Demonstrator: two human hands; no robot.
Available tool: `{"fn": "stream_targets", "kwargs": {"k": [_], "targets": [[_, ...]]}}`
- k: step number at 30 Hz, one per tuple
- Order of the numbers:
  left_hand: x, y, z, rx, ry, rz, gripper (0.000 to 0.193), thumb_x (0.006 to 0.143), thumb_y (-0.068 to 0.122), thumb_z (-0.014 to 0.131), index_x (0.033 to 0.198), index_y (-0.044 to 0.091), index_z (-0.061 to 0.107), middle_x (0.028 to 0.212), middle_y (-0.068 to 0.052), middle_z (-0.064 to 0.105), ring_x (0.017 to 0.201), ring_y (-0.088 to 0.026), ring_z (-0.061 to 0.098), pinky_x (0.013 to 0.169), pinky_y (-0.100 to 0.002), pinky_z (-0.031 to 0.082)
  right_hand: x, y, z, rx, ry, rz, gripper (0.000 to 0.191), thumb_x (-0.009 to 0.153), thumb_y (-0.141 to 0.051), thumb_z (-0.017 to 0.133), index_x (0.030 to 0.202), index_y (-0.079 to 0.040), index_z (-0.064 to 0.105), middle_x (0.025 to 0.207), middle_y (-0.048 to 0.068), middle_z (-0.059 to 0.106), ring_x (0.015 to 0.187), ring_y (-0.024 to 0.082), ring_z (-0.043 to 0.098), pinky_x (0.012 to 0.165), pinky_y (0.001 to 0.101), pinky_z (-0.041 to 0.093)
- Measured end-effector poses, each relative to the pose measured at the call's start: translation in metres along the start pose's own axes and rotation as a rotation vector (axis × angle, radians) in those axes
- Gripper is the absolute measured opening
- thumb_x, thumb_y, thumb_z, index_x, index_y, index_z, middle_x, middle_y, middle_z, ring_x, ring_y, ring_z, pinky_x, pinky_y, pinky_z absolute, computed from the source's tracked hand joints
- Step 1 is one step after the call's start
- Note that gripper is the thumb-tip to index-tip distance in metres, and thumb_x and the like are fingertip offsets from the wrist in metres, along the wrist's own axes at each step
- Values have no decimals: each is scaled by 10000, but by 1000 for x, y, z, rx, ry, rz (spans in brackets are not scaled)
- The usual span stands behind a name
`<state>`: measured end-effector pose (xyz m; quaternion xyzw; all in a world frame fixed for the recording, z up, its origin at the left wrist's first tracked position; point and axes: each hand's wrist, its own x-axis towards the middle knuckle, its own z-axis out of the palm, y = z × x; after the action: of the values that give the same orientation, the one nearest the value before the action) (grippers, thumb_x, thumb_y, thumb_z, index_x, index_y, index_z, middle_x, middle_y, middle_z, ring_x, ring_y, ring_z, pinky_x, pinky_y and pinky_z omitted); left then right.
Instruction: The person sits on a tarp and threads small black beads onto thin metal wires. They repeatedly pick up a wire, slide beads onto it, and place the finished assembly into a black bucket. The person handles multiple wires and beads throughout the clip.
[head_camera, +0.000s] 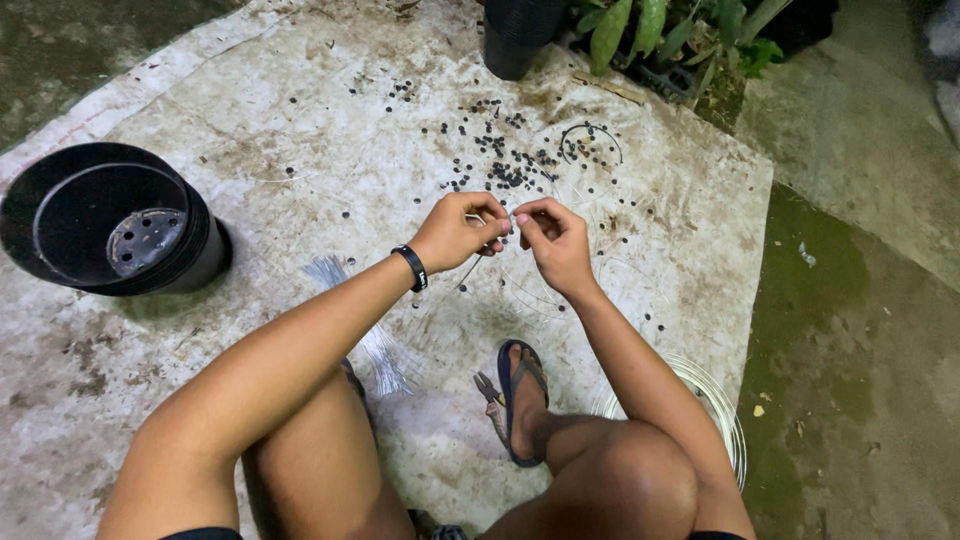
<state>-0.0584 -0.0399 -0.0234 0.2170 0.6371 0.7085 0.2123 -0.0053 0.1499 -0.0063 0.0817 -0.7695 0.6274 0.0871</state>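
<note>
The left hand (455, 232) and the right hand (556, 240) meet above a stained, pale sheet (300, 130) spread on the ground. Both hands have fingertips pressed together, pinching a thin wire (470, 270) between them; the pinch points sit just beside each other, at the middle of the view. The wire is very fine and pale, hard to trace: a short dark-looking stretch hangs down and to the left from below the left hand, and faint pale loops of it curve over the sheet under the right hand. Whether a bead sits between the fingertips cannot be told.

A black wristband (411, 267) circles the left wrist.

Just beyond the hands lies a scatter of small dark beads (505, 170), thickest straight ahead and thinning outward. Near its right edge, a ring of dark beads (590, 142) lies in a rough circle on the sheet.

To the far left stands a stack of black plastic pots (110, 220), mouth up, with drain holes showing in the bottom. A bundle of cut silvery wires (375, 340) fans out beside the left knee. A coil of silvery wire (725, 410) lies by the right leg. The right foot wears a blue sandal (520, 400), and small pliers (490, 395) lie just beside it. Green plants (670, 30) and a dark pot (520, 35) stand at the far edge.
</note>
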Motion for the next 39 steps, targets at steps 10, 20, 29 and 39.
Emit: {"fn": "stream_targets", "kwargs": {"k": [10, 20, 29, 39], "targets": [[0, -2, 5, 3, -38, -27, 117, 951, 88, 702, 978, -25, 696, 816, -63, 723, 737, -133, 742, 614, -278, 619, 2, -1, 3, 108, -13, 55, 80, 974, -88, 692, 971, -12, 669, 810, 3, 667, 674, 61, 573, 605, 230, 453], [2, -6, 8, -60, -74, -48, 146, 977, 135, 662, 1033, 2, 681, 899, -60, 718, 764, -139, 742, 624, -283, 622, 2, 3, -7, 101, -45, 109, 72, 978, -76, 683, 954, -10, 666, 779, 8, 640, 671, 67, 556, 605, 235, 434], [4, -10, 2, -51, -24, -29, 150, 986, 157, 667, 1016, 11, 671, 868, -52, 706, 753, -140, 736, 614, -292, 617, -7, -3, -6, 1, -67, -81, 202, 969, 28, 556, 1146, 18, 652, 1051, 46, 644, 835, 85, 611, 751, 248, 526], [2, -11, -1, -58, -9, -54, 154, 984, 157, 666, 1004, 5, 675, 882, -75, 730, 749, -143, 738, 616, -299, 629, -10, -15, 1, -353, -31, -330, 217, 947, 75, 582, 1125, 18, 693, 1025, 119, 664, 858, 152, 659, 734, 261, 539]]}}
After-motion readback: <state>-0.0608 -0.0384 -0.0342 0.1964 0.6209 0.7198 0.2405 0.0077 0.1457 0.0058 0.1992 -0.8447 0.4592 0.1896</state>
